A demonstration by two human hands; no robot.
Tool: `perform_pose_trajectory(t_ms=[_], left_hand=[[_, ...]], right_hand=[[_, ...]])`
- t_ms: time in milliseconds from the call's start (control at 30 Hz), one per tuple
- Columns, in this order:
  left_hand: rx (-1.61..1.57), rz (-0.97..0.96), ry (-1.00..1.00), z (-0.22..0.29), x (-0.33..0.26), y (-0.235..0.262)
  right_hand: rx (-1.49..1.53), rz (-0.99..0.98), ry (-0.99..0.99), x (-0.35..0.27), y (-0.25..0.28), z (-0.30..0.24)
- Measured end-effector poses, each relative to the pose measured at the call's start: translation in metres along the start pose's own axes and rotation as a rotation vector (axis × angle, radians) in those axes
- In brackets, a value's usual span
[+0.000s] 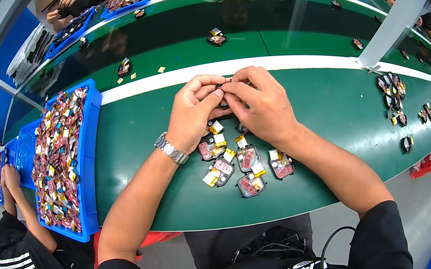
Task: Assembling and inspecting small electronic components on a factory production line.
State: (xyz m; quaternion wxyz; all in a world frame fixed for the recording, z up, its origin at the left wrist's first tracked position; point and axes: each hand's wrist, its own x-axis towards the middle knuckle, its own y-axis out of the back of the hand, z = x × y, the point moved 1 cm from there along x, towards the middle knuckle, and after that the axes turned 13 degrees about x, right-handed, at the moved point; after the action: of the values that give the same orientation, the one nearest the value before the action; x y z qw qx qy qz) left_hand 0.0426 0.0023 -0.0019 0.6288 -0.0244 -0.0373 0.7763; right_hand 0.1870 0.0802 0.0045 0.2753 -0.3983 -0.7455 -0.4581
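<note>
Here, left hand [189, 115] and right hand [263, 104] pinch a mostly hidden part [221, 85], perhaps a casing; light, even pressure suits, clear of circuit units [248, 158] nearside of the grip.

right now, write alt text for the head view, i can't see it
A person's left hand and right hand hold a small dark part over a green table. Small electronic units lie between the forearms, and a blue tray heaped with parts stands left.

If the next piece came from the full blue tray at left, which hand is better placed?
Likely the left hand: it is nearer the blue tray than the right hand is. Both, though, hold a small dark part.
</note>
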Motion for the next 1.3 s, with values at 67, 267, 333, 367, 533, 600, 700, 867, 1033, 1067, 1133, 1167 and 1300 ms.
perform_pose_trajectory(t_ms=[67,267,333,367,533,600,700,867,1033,1067,1133,1167,1300], left_hand=[[0.013,0.020,-0.008,-0.002,0.000,0.000],[0.187,0.119,-0.046,-0.001,-0.001,-0.004],[0.230,0.133,-0.053,-0.004,0.000,-0.004],[0.231,0.130,-0.053,-0.004,0.000,-0.005],[0.355,0.181,-0.140,-0.007,0.000,-0.006],[0.358,0.183,-0.166,-0.006,-0.001,-0.008],[0.371,0.191,-0.226,-0.007,-0.002,-0.007],[0.441,0.310,-0.363,-0.005,0.001,-0.004],[0.615,0.305,-0.379,-0.001,0.001,0.017],[0.666,0.303,-0.348,-0.002,0.002,0.020],[0.710,0.279,-0.339,-0.004,0.006,0.021],[0.625,0.225,-0.290,-0.012,0.010,0.024],[0.375,0.035,-0.110,-0.016,0.007,0.026]], right_hand=[[0.015,0.002,-0.027,0.000,0.001,0.000],[0.440,0.032,-0.332,0.003,0.003,0.005],[0.523,0.037,-0.462,0.001,-0.001,0.008],[0.521,0.039,-0.463,0.001,-0.001,0.009],[0.551,0.038,-0.513,-0.001,-0.003,0.010],[0.543,0.045,-0.493,-0.001,-0.002,0.009],[0.583,0.058,-0.473,0.001,-0.003,0.012],[0.476,0.163,-0.554,0.018,0.011,0.067],[-0.015,0.332,-0.719,0.034,0.047,0.159],[-0.041,0.343,-0.756,0.036,0.050,0.169],[-0.145,0.313,-0.729,0.032,0.055,0.196],[-0.244,0.284,-0.707,0.030,0.056,0.207],[-0.386,0.196,-0.284,0.057,0.019,0.166]])
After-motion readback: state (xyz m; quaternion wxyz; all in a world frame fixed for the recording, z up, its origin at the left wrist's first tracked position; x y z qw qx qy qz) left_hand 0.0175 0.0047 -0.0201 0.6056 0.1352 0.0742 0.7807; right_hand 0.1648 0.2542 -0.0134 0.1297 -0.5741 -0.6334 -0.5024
